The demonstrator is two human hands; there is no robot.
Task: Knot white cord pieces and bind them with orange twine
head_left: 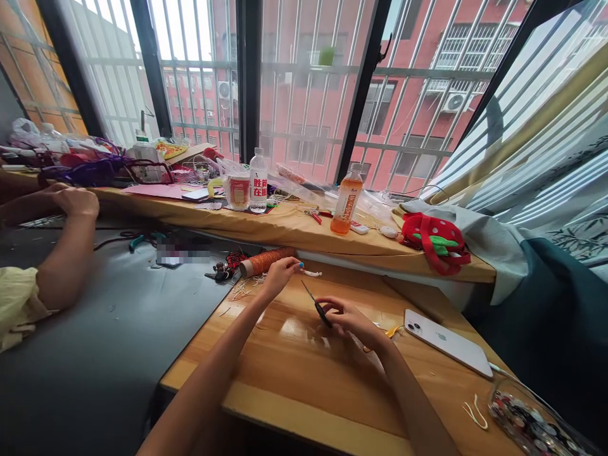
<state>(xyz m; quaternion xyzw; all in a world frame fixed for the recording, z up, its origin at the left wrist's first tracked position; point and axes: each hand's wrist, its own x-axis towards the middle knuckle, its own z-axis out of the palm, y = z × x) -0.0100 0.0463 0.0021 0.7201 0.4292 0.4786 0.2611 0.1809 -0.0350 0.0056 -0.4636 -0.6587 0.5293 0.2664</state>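
1 blue bit (301,265) pinched in L hand (283,274) over bench (285,380); R hand (350,321) holds blk-handled tool (323,314), tip nr L hand.

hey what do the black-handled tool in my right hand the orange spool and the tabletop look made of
Black-handled tool: dark, smooth handle, perhaps plastic; slim blade, likely metal.
Orange spool: ridged, matte windings suggest cord; the tan end may be cardboard.
Tabletop: glossy wood or laminate, showing grain and bright reflections.
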